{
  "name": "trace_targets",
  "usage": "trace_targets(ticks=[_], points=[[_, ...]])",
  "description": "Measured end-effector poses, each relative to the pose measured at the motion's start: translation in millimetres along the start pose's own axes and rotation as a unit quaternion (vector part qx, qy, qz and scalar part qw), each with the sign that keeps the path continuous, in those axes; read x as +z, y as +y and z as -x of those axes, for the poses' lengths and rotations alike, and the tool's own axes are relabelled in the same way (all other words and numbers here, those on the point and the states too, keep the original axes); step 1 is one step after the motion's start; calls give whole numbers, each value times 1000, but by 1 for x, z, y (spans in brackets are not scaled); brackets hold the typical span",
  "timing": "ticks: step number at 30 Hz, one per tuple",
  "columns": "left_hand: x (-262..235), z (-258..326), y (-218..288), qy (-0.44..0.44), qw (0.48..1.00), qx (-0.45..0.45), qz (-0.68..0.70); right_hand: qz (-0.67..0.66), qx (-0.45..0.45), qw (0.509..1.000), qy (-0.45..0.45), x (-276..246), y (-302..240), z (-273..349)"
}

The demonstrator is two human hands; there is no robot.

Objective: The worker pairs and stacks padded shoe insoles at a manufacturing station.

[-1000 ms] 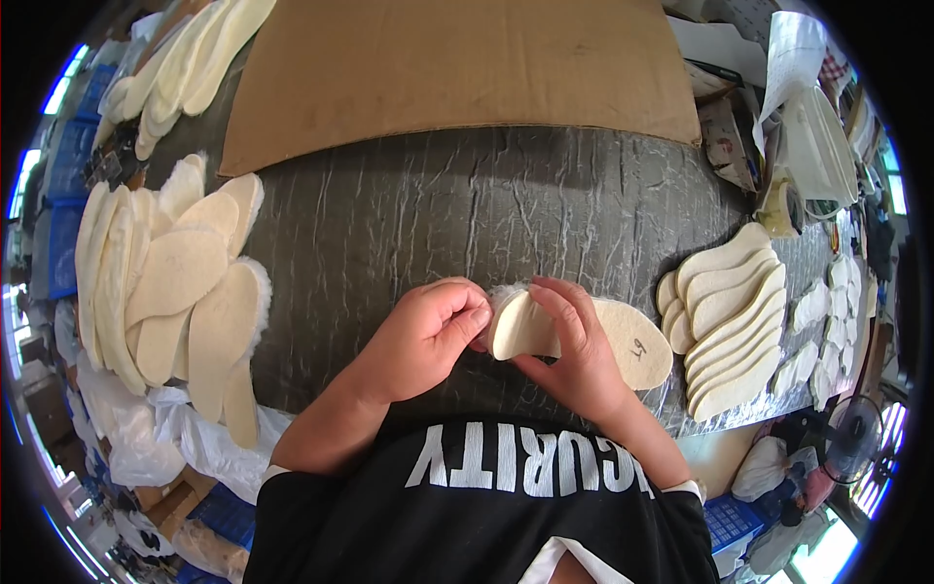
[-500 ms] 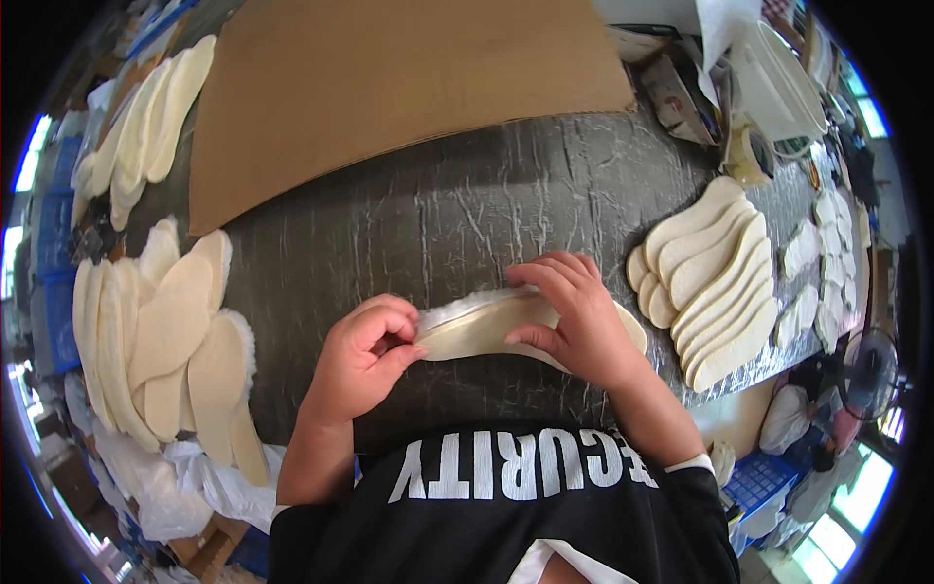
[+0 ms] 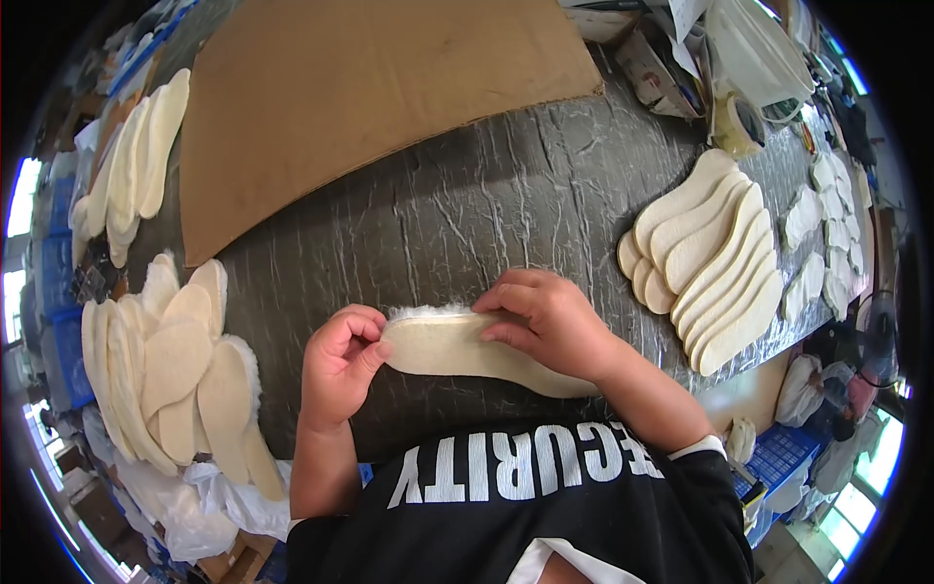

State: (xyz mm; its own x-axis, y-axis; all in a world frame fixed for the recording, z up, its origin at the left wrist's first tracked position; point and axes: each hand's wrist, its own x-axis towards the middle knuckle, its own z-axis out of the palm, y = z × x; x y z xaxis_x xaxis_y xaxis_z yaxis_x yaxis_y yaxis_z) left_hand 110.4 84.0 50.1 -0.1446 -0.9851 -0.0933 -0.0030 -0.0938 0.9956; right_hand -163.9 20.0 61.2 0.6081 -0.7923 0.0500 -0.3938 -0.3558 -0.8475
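Observation:
A cream insole (image 3: 438, 347) with a white fluffy edge lies crosswise on the dark table in front of me, its smooth side up. At its left end my left hand (image 3: 345, 355) pinches the rim between thumb and fingers. My right hand (image 3: 545, 321) grips the far fluffy edge nearer the middle, thumb on the smooth face and fingers behind. Its right end runs under my right wrist. To the right, flat cream insoles (image 3: 725, 263) lie in an overlapping fan. On the left is a loose heap of fleecy-edged insoles (image 3: 175, 365).
A large brown cardboard sheet (image 3: 379, 107) covers the far side of the table. Several more insoles (image 3: 146, 156) rest at the far left. Beyond the fan sit small white pieces (image 3: 803, 219), a tape roll (image 3: 744, 127) and a white bucket (image 3: 764, 54).
The insole's left end has shifted left and now shows its broad rounded shape. Both hands have moved slightly left, still pinching the edge. The whole view has tilted a little.

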Motion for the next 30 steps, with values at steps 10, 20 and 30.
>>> trace_targets(ticks=[10, 20, 30], points=[[11, -9, 2, 112, 979, -162, 52, -51, 44, 998, 8, 14, -6, 1], [34, -27, 20, 136, 924, 256, -249, -406, 357, 841, -20, -19, 39, -22], [70, -32, 43, 17, 795, 439, -418, -663, 350, 655, -96, 27, 32, 8]])
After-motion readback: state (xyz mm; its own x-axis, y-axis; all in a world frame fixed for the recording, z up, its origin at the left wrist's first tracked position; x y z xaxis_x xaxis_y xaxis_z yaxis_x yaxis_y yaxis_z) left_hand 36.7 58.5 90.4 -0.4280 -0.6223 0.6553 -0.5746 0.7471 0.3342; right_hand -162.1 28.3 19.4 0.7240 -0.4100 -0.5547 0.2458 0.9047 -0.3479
